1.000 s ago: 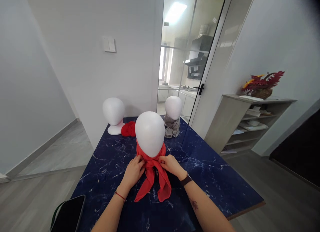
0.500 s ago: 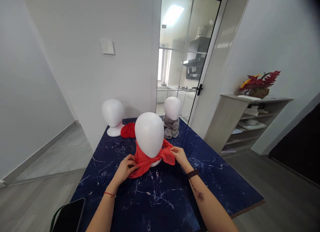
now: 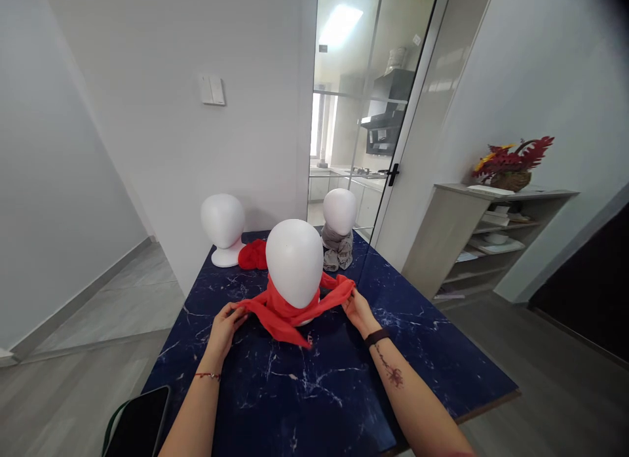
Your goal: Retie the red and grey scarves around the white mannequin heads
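Note:
A white foam mannequin head [image 3: 294, 263] stands in the middle of the dark blue marbled table [image 3: 314, 385]. A red scarf [image 3: 282, 313] is draped round its neck, its two ends pulled out sideways. My left hand [image 3: 224, 326] pinches the left end low over the table. My right hand [image 3: 356, 309] pinches the right end, held slightly higher. A loose point of the scarf hangs down in front of the head's base.
Two more white heads stand at the table's far end: the left one [image 3: 223, 225] beside a crumpled red cloth [image 3: 252, 254], the right one [image 3: 340, 213] wearing a grey scarf [image 3: 337, 250]. A dark phone [image 3: 136, 423] lies at the near left corner. A shelf unit [image 3: 486, 237] stands right.
The scarf ends hung knotted in front of the neck a second ago. Both hands have since moved apart, drawing the ends out to the left and right.

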The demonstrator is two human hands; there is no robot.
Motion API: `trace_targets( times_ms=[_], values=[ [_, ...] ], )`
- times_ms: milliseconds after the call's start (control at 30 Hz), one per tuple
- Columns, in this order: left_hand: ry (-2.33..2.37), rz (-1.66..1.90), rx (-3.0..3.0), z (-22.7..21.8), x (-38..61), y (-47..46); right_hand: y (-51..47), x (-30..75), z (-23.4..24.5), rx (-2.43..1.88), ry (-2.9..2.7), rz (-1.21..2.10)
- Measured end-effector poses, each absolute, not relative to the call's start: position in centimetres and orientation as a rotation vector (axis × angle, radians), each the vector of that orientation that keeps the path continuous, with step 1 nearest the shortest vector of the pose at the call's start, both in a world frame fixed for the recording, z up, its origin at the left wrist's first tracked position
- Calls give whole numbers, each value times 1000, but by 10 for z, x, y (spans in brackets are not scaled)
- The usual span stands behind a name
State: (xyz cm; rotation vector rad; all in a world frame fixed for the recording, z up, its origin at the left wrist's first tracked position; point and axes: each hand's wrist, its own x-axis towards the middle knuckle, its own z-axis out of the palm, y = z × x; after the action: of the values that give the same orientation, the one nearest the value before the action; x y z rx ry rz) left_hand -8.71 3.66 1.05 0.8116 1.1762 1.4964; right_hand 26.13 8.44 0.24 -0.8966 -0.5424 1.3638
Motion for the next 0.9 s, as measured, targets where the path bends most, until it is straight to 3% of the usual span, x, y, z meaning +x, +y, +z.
trace_targets(
  times_ms=[200, 400, 633, 800, 900],
  values=[
    [1315, 1582, 739, 5, -80, 42, 79, 266, 12, -939, -490, 1465],
    [1977, 1378, 1761, 15, -50, 23, 76, 265, 10, -1091, -471, 1226],
    [1920, 870, 2273, 11, -18, 12, 77, 260, 8, -1169, -707, 964],
    [1873, 859, 2239, -3, -21, 19, 81, 258, 3, -1185, -802, 819],
    [1858, 894, 2231, -4, -21, 19, 98, 254, 25, -1174, -891, 817]
  ],
)
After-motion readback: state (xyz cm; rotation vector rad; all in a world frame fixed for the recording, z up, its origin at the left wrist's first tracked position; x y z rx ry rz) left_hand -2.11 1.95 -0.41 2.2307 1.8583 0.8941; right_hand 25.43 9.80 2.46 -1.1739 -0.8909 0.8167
